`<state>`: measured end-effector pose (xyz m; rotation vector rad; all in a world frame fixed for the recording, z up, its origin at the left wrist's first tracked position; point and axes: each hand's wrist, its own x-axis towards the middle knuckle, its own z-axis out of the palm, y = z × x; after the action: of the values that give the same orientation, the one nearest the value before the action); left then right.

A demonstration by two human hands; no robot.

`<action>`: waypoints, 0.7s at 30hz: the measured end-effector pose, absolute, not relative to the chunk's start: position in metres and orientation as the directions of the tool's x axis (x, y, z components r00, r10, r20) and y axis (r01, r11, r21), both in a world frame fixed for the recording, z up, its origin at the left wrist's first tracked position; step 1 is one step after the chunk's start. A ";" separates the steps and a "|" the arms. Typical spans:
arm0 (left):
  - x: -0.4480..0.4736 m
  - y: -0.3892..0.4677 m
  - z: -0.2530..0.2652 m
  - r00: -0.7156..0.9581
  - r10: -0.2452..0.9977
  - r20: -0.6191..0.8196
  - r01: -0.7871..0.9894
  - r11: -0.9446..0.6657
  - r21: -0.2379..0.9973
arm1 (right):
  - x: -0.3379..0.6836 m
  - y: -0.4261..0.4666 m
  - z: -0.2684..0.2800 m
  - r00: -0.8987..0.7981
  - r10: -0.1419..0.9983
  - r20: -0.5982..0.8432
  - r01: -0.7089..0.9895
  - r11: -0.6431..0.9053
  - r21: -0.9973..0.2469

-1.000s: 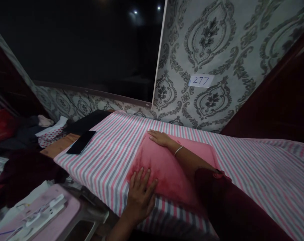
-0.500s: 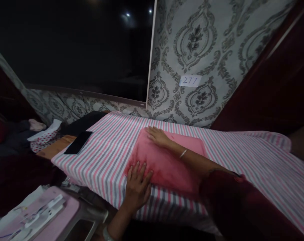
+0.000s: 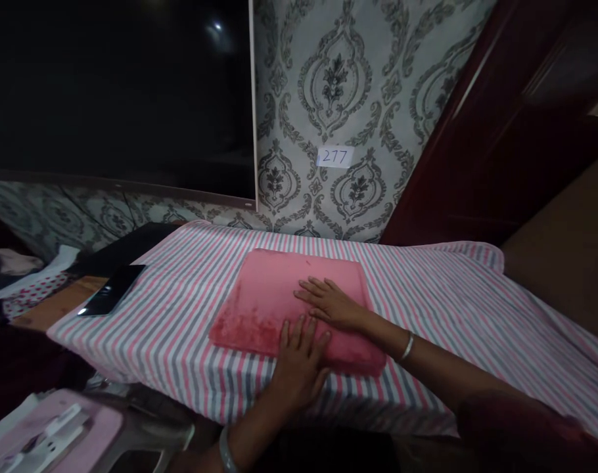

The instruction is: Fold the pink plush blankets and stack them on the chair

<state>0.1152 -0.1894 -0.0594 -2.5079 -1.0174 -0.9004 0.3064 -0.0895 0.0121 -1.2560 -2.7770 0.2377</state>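
Observation:
A pink plush cushion (image 3: 279,289), flat and roughly square, lies on a striped cloth (image 3: 175,315) near the table's front edge. My right hand (image 3: 331,303) rests on the cushion's right half, palm down with fingers stretched out. At the front edge, my left hand (image 3: 300,358) touches the cushion with its fingertips, its fingers spread. Neither hand grips anything. Darker, ruffled patches of pile show at the cushion's front left.
A dark phone (image 3: 112,290) lies on the cloth's left end. A large screen (image 3: 116,98) hangs on the patterned wall, with a paper label (image 3: 335,156) beside it. At lower left stands a pink stool (image 3: 99,420) with a white object (image 3: 57,437) on it.
My right hand has moved from the cushion's far left corner toward its right middle. My left hand has shifted right along the front edge. The view has turned slightly right.

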 end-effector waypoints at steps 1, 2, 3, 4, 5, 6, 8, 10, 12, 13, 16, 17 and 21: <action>0.117 -0.189 -0.064 0.557 0.532 0.638 0.714 -0.699 -0.040 | 0.310 -0.082 0.010 -0.655 0.755 0.013 0.746 0.649 -0.151; 0.117 -0.189 -0.069 0.557 0.535 0.635 0.719 -0.694 -0.047 | 0.313 -0.073 0.008 -0.648 0.761 0.020 0.753 0.645 -0.128; 0.117 -0.189 -0.072 0.558 0.536 0.633 0.720 -0.692 -0.049 | 0.317 -0.063 0.006 -0.638 0.770 0.031 0.763 0.637 -0.109; 0.116 -0.189 -0.075 0.560 0.537 0.631 0.719 -0.693 -0.049 | 0.320 -0.053 0.005 -0.624 0.780 0.046 0.775 0.625 -0.095; 0.115 -0.189 -0.077 0.560 0.537 0.631 0.719 -0.694 -0.047 | 0.324 -0.042 0.004 -0.607 0.793 0.059 0.788 0.609 -0.087; 0.114 -0.189 -0.078 0.558 0.538 0.631 0.719 -0.694 -0.044 | 0.327 -0.031 0.003 -0.587 0.807 0.067 0.802 0.591 -0.083; 0.114 -0.189 -0.078 0.554 0.544 0.630 0.724 -0.689 -0.041 | 0.334 -0.010 0.001 -0.550 0.833 0.056 0.828 0.553 -0.096; 0.114 -0.188 -0.078 0.554 0.547 0.627 0.727 -0.686 -0.044 | 0.342 0.010 -0.001 -0.509 0.860 0.026 0.851 0.508 -0.135; 0.115 -0.187 -0.077 0.555 0.541 0.632 0.724 -0.688 -0.046 | 0.350 0.025 -0.003 -0.454 0.891 -0.011 0.877 0.444 -0.185; 0.115 -0.187 -0.076 0.553 0.537 0.637 0.723 -0.689 -0.047 | 0.355 0.031 -0.005 -0.425 0.905 -0.027 0.887 0.411 -0.209; 0.115 -0.187 -0.074 0.556 0.533 0.637 0.723 -0.688 -0.055 | 0.363 0.041 -0.009 -0.375 0.927 -0.029 0.895 0.354 -0.273; 0.115 -0.187 -0.073 0.560 0.537 0.631 0.724 -0.687 -0.057 | 0.365 0.042 -0.009 -0.374 0.927 -0.015 0.888 0.353 -0.294; 0.115 -0.187 -0.070 0.553 0.536 0.638 0.719 -0.693 -0.041 | 0.366 0.036 0.002 -0.321 0.947 0.026 0.893 0.312 -0.325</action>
<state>0.1150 -0.1869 -0.0701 -2.4935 -1.0379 -0.8752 0.3656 0.0356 0.0016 -1.6874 -2.3641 0.3716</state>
